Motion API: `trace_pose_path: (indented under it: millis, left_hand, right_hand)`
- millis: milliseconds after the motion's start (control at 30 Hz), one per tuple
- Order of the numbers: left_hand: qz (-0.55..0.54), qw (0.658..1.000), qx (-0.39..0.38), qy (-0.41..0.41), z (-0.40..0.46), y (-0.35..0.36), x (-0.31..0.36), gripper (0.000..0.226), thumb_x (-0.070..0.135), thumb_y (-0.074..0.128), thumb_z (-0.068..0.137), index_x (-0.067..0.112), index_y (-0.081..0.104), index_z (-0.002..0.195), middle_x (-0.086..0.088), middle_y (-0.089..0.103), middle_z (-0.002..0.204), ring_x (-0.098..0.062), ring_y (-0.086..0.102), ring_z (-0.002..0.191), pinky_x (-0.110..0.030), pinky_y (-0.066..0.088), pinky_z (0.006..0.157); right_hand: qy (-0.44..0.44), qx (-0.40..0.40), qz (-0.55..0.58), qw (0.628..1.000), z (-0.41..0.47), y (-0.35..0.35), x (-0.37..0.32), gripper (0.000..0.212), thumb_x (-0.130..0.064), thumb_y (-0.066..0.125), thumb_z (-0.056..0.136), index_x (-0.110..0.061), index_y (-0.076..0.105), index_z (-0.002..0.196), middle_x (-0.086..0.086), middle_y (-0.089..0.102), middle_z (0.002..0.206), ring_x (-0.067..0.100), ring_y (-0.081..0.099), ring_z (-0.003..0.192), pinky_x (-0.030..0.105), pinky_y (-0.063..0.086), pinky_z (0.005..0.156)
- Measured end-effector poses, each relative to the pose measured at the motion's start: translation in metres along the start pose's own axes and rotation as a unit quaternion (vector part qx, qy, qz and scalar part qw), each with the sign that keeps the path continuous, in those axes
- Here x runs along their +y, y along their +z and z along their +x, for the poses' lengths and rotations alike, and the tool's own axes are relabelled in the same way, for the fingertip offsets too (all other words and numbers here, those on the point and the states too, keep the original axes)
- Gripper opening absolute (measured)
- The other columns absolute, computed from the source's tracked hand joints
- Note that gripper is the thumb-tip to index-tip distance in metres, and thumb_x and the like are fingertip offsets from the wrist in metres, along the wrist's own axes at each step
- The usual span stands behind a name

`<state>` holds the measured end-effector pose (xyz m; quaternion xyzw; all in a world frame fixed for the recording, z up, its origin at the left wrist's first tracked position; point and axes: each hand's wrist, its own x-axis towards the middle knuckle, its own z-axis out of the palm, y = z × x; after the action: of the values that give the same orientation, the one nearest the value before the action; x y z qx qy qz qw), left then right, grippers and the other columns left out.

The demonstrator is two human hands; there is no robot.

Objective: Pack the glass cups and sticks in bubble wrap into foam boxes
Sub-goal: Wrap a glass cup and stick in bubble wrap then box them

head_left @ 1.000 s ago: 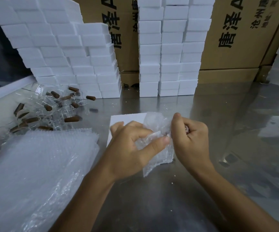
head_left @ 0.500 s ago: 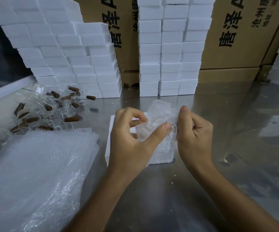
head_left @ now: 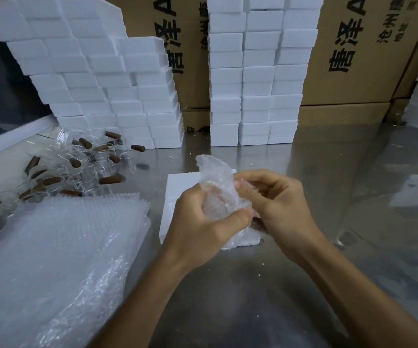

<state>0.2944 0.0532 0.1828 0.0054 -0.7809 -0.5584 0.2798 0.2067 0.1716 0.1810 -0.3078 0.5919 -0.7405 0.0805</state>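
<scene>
Scuffed steel table (head_left: 253,310), foam box stacks (head_left: 253,79) against cartons (head_left: 353,59), left hand (head_left: 203,222) and right hand (head_left: 278,202) both closed around bubble-wrap bundle (head_left: 215,187) above foam box (head_left: 177,187)

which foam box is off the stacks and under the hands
The lone foam box lying flat on the table beneath both hands; the others sit stacked at the back.

I saw brown cardboard cartons (head_left: 353,59) printed with black characters, standing along the far edge of the steel table (head_left: 328,184).
</scene>
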Motion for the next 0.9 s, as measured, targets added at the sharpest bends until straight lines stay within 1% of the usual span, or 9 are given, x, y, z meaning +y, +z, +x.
trace_pose_path:
  millis: [33,100,167,267,400,533,633,733,900]
  left_hand:
    - [0.008,1.000,-0.016,-0.006,0.000,-0.002,0.001,0.023,0.025,0.076,0.070,0.021,0.071,0.092,0.004,0.075,0.086,-0.011,0.072,0.082,-0.026,0.056,0.071]
    - [0.026,0.999,-0.039,-0.017,0.001,-0.005,0.002,0.029,0.032,0.076,0.069,0.021,0.071,0.095,0.003,0.075,0.086,-0.013,0.072,0.083,-0.032,0.058,0.072]
    - [0.035,0.998,-0.043,-0.027,0.002,-0.008,0.002,0.040,0.042,0.074,0.065,0.017,0.070,0.096,0.000,0.074,0.086,-0.017,0.072,0.084,-0.038,0.059,0.072]
    - [0.049,0.998,-0.026,-0.027,0.005,-0.012,0.001,0.049,0.047,0.074,0.060,0.011,0.063,0.091,-0.004,0.067,0.079,-0.026,0.067,0.078,-0.042,0.055,0.066]
    - [0.155,0.987,0.006,-0.028,0.005,-0.018,-0.001,0.057,0.057,0.069,0.051,0.030,0.043,0.094,0.006,0.062,0.076,-0.014,0.061,0.068,-0.038,0.053,0.058]
    - [0.233,0.972,-0.025,0.007,0.004,-0.018,-0.003,0.047,0.041,0.064,0.058,0.031,0.036,0.095,0.004,0.057,0.061,-0.024,0.056,0.059,-0.038,0.045,0.049]
    - [0.232,0.972,-0.015,0.029,0.004,-0.021,-0.002,0.045,0.032,0.065,0.059,0.029,0.037,0.094,0.002,0.058,0.059,-0.027,0.055,0.058,-0.043,0.048,0.050]
    - [0.229,0.972,-0.031,0.042,0.003,-0.022,-0.001,0.048,0.029,0.069,0.059,0.029,0.038,0.095,0.005,0.058,0.060,-0.028,0.056,0.059,-0.045,0.050,0.051]
    - [0.228,0.971,-0.056,0.040,0.004,-0.023,-0.005,0.055,0.040,0.074,0.059,0.028,0.038,0.099,0.005,0.062,0.064,-0.029,0.060,0.063,-0.050,0.051,0.055]
  right_hand:
    - [-0.029,-0.020,-0.026,0.999,0.000,0.002,-0.004,0.003,-0.011,0.076,0.081,-0.011,0.078,0.084,0.004,0.073,0.074,0.007,0.063,0.059,0.016,0.047,0.048]
    - [-0.073,-0.043,-0.085,0.993,-0.001,0.000,-0.004,0.022,0.003,0.070,0.087,-0.017,0.075,0.081,-0.005,0.071,0.070,0.004,0.058,0.052,0.015,0.044,0.048]
    - [-0.079,-0.063,-0.075,0.992,-0.004,-0.001,-0.006,0.032,0.005,0.060,0.090,-0.021,0.075,0.079,0.003,0.070,0.072,0.021,0.057,0.055,0.027,0.046,0.053]
    - [-0.101,-0.123,-0.069,0.985,-0.009,0.001,-0.004,0.031,-0.006,0.044,0.088,-0.017,0.070,0.073,0.003,0.065,0.075,0.025,0.059,0.074,0.036,0.047,0.067]
    - [-0.164,-0.177,-0.214,0.946,-0.014,0.012,0.003,0.048,-0.036,0.036,0.100,-0.012,0.043,0.060,0.002,0.043,0.060,0.016,0.042,0.063,0.026,0.034,0.063]
    - [-0.191,-0.191,-0.275,0.923,-0.016,0.016,0.005,0.051,-0.037,0.040,0.099,-0.003,0.043,0.062,0.003,0.043,0.061,0.016,0.041,0.064,0.019,0.030,0.066]
    - [-0.194,-0.195,-0.276,0.921,-0.016,0.020,0.003,0.042,-0.037,0.037,0.102,-0.016,0.043,0.066,-0.011,0.042,0.064,0.015,0.043,0.067,0.022,0.034,0.069]
    - [-0.199,-0.187,-0.296,0.915,-0.016,0.021,0.002,0.042,-0.041,0.040,0.100,-0.023,0.036,0.063,-0.010,0.039,0.061,0.014,0.042,0.064,0.030,0.036,0.062]
    - [-0.156,-0.182,-0.328,0.914,-0.017,0.014,0.010,0.051,-0.057,0.044,0.092,-0.019,0.036,0.059,-0.009,0.037,0.060,0.012,0.041,0.059,0.021,0.029,0.057]
